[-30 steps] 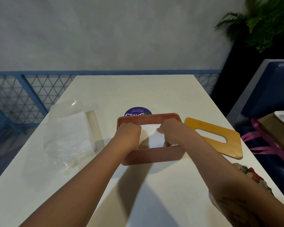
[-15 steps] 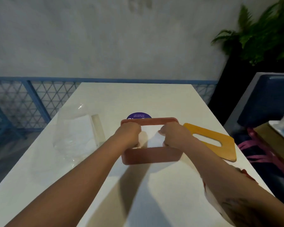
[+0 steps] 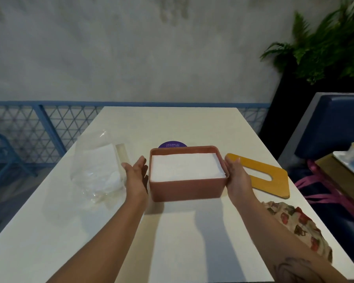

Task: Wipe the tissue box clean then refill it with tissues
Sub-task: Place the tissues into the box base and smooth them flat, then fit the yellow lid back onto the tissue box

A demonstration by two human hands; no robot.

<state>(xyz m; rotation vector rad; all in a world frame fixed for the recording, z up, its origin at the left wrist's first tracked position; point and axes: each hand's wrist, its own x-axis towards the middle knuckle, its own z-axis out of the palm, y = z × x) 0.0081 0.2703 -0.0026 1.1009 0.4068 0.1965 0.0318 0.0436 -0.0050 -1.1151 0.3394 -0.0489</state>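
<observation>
The tissue box (image 3: 187,190) sits in the middle of the worktop (image 3: 172,231), open at the top, with both hands flanking it. The left hand (image 3: 136,176) is spread, palm turned to the left wall and just beside it; whether it touches I cannot tell. The right hand (image 3: 236,176) lies with straight fingers along the right wall and clamps nothing. The refill looks nearly done, so the step now is squaring the box and seating the stack. To do it well, keep both palms flat against the walls so the box does not skid, and tuck in the near right corner of the tissues (image 3: 186,167), which seems to ride close to the rim. Only then fetch the slotted yellow lid (image 3: 279,185) lying flat just to the right. The box is a terracotta rectangle with rounded corners and a matte, unmarked near face. The white stack fills it almost to the top. To the left lies a clear plastic bag (image 3: 96,168) with more tissues inside, and a patterned cloth (image 3: 294,223) rests at the near right edge.
</observation>
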